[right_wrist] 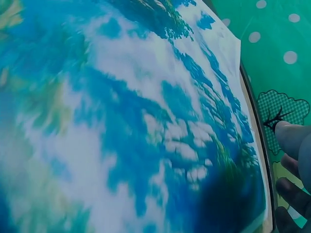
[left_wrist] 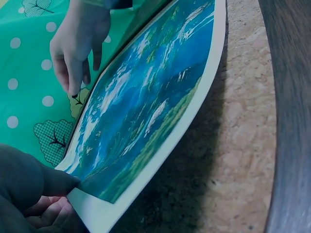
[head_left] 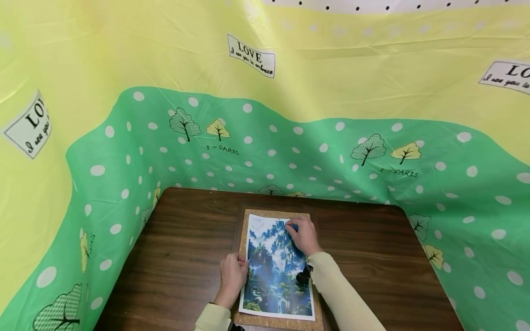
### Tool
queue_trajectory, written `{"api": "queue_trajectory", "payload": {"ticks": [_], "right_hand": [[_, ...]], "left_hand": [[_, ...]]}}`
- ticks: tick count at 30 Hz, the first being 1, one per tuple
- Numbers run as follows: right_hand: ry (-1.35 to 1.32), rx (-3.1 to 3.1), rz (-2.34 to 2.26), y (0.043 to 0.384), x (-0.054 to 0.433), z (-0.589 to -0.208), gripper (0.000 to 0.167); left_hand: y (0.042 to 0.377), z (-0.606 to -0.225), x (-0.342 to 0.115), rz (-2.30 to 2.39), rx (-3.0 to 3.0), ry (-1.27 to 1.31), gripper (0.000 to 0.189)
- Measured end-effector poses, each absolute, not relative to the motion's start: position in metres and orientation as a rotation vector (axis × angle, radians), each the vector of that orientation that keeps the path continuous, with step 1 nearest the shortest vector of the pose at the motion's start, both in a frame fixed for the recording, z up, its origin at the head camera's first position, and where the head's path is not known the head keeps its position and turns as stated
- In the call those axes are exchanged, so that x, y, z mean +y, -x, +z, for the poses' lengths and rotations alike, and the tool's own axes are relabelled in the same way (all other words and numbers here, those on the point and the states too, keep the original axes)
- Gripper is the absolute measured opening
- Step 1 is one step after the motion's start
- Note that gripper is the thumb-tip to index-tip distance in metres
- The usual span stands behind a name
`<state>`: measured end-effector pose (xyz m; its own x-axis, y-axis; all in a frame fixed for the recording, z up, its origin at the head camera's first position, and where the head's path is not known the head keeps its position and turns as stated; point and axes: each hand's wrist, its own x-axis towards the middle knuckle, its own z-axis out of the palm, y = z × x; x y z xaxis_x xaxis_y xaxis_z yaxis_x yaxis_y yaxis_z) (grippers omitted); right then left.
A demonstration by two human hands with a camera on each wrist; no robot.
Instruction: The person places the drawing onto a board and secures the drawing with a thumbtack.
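Note:
A landscape print point(head_left: 275, 276) of blue mountains, mist and waterfalls lies upright over a cork board point(head_left: 290, 323). My left hand point(head_left: 233, 276) is at its left edge; in the left wrist view the thumb point(left_wrist: 56, 182) presses on the white margin with curled fingers beneath, and the print bows up over the cork. My right hand point(head_left: 304, 234) is over the print's upper right part. Its thumb and forefinger come together at a small dark blue thing point(head_left: 294, 227), mostly covered by the fingers; I cannot tell its kind. The other right fingers point(right_wrist: 294, 194) hang loosely bent.
The board rests on a dark brown wooden table point(head_left: 182, 248). A green and yellow curtain point(head_left: 290, 147) with white dots, trees and lettering surrounds the table's back and sides. Dark bands point(head_left: 304, 276) are on both wrists.

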<state>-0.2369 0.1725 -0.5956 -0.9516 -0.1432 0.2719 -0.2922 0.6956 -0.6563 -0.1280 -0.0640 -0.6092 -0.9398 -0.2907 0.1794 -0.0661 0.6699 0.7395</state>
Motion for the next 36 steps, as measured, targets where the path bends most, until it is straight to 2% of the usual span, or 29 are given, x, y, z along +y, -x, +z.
{"api": "queue_trajectory", "payload": {"ticks": [16, 36], "right_hand": [[-0.303, -2.734, 1.005, 0.256, 0.152, -0.609, 0.007], [-0.102, -2.827, 0.955, 0.265, 0.139, -0.610, 0.008]], "left_hand": [[0.127, -0.610, -0.063, -1.105, -2.532, -0.210, 0.027], [0.127, -0.606, -0.063, -1.139, -2.604, -0.288, 0.028]]}}
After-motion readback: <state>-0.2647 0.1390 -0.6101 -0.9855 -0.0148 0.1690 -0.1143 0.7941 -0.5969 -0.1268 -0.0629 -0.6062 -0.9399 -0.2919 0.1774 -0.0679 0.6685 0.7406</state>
